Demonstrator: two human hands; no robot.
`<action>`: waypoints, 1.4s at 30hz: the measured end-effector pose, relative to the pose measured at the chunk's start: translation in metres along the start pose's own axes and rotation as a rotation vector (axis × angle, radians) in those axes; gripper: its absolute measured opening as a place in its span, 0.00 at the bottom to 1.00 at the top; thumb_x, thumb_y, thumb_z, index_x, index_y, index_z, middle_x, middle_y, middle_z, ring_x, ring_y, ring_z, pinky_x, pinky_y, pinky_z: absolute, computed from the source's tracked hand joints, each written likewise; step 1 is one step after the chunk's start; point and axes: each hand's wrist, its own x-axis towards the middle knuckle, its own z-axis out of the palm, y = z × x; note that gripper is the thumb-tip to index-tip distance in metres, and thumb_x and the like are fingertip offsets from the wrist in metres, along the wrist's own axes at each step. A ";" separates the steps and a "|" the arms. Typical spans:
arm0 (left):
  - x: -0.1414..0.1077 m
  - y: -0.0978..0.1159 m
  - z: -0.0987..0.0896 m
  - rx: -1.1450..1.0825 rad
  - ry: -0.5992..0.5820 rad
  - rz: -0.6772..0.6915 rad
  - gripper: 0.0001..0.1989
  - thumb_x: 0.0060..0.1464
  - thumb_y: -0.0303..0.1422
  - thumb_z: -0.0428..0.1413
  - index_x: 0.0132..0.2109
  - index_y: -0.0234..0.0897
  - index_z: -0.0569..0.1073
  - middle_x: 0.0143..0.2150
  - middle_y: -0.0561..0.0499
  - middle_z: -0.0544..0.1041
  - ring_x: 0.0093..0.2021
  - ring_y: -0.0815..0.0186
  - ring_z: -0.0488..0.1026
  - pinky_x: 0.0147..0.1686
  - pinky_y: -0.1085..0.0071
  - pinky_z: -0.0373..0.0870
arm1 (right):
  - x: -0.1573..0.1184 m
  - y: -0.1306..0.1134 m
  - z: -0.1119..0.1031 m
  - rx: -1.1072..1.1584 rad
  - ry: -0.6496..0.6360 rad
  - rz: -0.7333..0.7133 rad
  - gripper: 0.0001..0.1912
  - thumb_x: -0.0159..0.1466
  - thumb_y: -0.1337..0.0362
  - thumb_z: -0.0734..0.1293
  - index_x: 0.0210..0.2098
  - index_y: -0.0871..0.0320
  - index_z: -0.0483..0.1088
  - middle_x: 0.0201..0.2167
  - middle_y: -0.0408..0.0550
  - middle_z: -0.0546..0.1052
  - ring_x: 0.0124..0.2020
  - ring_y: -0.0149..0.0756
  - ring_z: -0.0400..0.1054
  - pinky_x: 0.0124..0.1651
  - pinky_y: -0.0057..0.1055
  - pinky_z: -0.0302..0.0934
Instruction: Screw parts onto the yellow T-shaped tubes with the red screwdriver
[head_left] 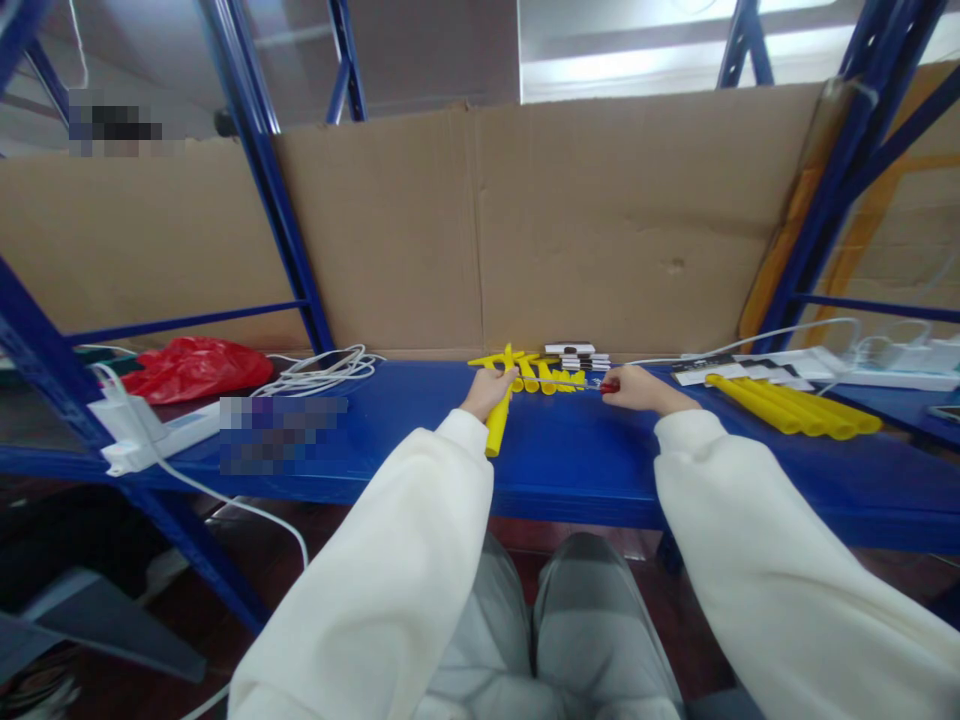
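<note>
My left hand (486, 390) is closed around a yellow plastic piece (496, 432) with a tube-shaped lower end, held at a tilt above the blue shelf. In my closed right hand (634, 388) is a screwdriver (610, 386) with a red handle. Its thin shaft runs left, roughly level, toward the yellow piece; whether the tip touches is too small to tell. Behind the shaft, several similar yellow parts (551, 381) lie in a row between my hands. A small stack of white and black packs (581, 357) sits just behind them.
Several yellow tubes (795, 408) lie side by side on the right. White power strips (169, 432) and coiled white cable (326, 372) are on the left, near a red plastic bag (201, 370). Cardboard (600, 220) walls the back between blue posts (277, 200).
</note>
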 end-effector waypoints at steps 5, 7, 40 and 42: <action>-0.001 0.001 0.000 -0.016 0.014 -0.014 0.21 0.63 0.30 0.56 0.21 0.34 0.67 0.12 0.56 0.63 0.13 0.73 0.61 0.18 0.76 0.61 | 0.000 0.002 0.002 0.055 0.001 0.054 0.02 0.55 0.65 0.69 0.29 0.56 0.72 0.24 0.45 0.77 0.26 0.35 0.70 0.29 0.27 0.57; -0.001 0.000 0.000 -0.018 0.010 -0.014 0.21 0.63 0.30 0.56 0.21 0.34 0.68 0.12 0.56 0.64 0.13 0.73 0.61 0.18 0.76 0.62 | 0.000 0.002 0.003 0.048 0.003 0.067 0.04 0.55 0.63 0.70 0.30 0.56 0.72 0.23 0.45 0.77 0.25 0.35 0.70 0.29 0.27 0.56; 0.004 -0.005 0.000 -0.025 -0.016 0.067 0.18 0.61 0.27 0.58 0.22 0.32 0.70 0.13 0.56 0.65 0.14 0.74 0.62 0.19 0.79 0.61 | -0.003 -0.005 -0.001 -0.006 -0.047 0.113 0.08 0.58 0.63 0.65 0.33 0.55 0.76 0.30 0.49 0.80 0.35 0.41 0.74 0.36 0.30 0.61; 0.003 -0.005 0.000 -0.016 -0.016 0.070 0.18 0.61 0.27 0.57 0.22 0.32 0.70 0.13 0.56 0.65 0.14 0.74 0.63 0.19 0.78 0.61 | -0.004 -0.006 -0.003 -0.046 -0.030 0.138 0.07 0.58 0.62 0.66 0.32 0.54 0.76 0.29 0.49 0.80 0.34 0.42 0.74 0.35 0.31 0.60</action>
